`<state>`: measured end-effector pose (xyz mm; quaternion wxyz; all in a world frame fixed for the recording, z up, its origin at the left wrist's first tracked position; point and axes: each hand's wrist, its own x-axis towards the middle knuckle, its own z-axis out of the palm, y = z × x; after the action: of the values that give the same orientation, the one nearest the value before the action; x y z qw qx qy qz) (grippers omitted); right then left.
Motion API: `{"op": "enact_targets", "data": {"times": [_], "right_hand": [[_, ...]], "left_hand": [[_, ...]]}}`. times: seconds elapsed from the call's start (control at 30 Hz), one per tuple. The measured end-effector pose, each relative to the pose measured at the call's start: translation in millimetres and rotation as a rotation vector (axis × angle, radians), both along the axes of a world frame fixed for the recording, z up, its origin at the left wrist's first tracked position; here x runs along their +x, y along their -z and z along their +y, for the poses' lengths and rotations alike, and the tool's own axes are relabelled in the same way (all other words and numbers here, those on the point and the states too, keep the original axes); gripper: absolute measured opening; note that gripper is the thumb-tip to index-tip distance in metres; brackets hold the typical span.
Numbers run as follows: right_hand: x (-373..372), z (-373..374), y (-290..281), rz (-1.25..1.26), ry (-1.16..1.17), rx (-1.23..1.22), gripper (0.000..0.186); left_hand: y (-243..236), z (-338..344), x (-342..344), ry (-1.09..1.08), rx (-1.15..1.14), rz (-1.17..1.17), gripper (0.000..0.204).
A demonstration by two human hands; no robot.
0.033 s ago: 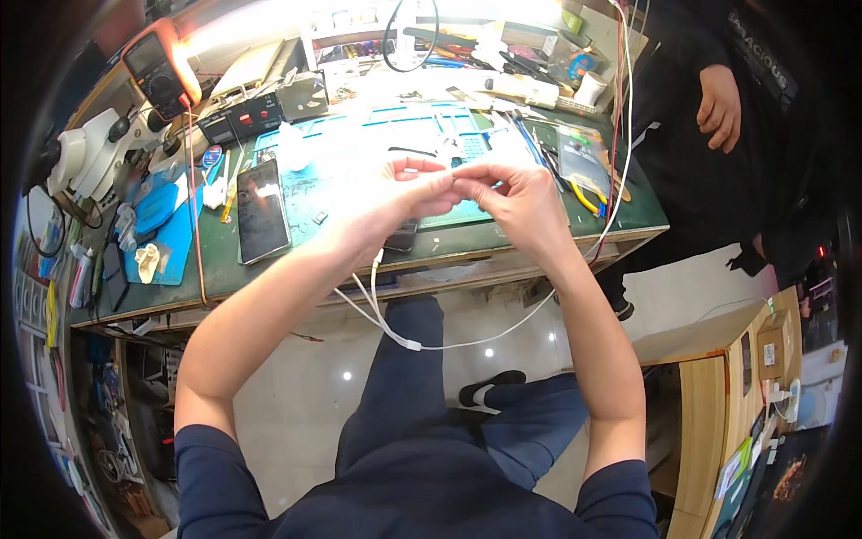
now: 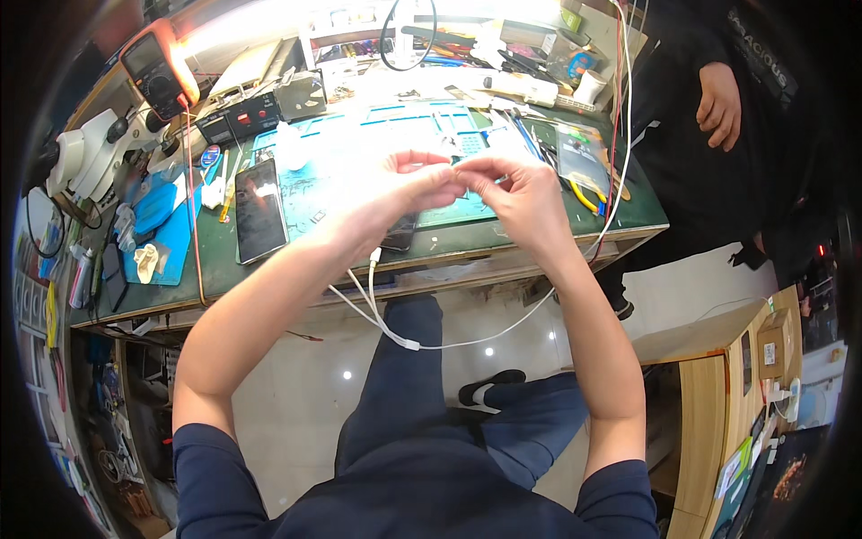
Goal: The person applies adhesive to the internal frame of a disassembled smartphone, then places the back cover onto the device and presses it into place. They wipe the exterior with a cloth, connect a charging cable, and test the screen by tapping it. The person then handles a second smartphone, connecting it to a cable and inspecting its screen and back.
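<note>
My left hand (image 2: pixel 409 189) and my right hand (image 2: pixel 525 198) meet fingertip to fingertip above the green work mat (image 2: pixel 314 193). Both pinch something small between them, too small to identify. A dark phone (image 2: pixel 398 235) shows just under my left palm at the bench edge; whether the hand touches it I cannot tell. A white cable (image 2: pixel 409 343) hangs from beside that phone, loops down over my lap and rises past my right forearm. A second phone (image 2: pixel 260 211) with a dark screen lies flat on the mat to the left.
An orange multimeter (image 2: pixel 157 67), a white microscope (image 2: pixel 85 157) and a black box (image 2: pixel 251 112) stand at the back left. Yellow-handled pliers (image 2: pixel 588 193) lie at the right. Another person (image 2: pixel 718 99) in dark clothes stands beside the bench. A wooden cabinet (image 2: pixel 718 377) is lower right.
</note>
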<state>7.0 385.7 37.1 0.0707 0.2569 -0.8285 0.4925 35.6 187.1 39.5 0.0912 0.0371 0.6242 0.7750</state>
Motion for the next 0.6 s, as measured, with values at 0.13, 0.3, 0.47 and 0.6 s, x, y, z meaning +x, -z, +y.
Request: {"op": "enact_targets", "data": {"times": [0.13,0.3,0.47,0.6], "right_hand": [[-15,14,9,0.023,0.176,-0.108,0.018],[-12,32,18,-0.313,0.059,-0.314,0.021],[-8,47,25,-0.392,0.001,-0.427,0.021],[-9,49,32,-0.341,-0.009,-0.419,0.021]], "left_hand": [[4,8,-44,0.077,-0.504,0.253,0.026],[50,6,-75,0.065,-1.206,0.601,0.017],[46,10,-72,0.073,-1.224,0.505,0.013],[44,11,-71,0.051,-1.265,0.562,0.013]]}}
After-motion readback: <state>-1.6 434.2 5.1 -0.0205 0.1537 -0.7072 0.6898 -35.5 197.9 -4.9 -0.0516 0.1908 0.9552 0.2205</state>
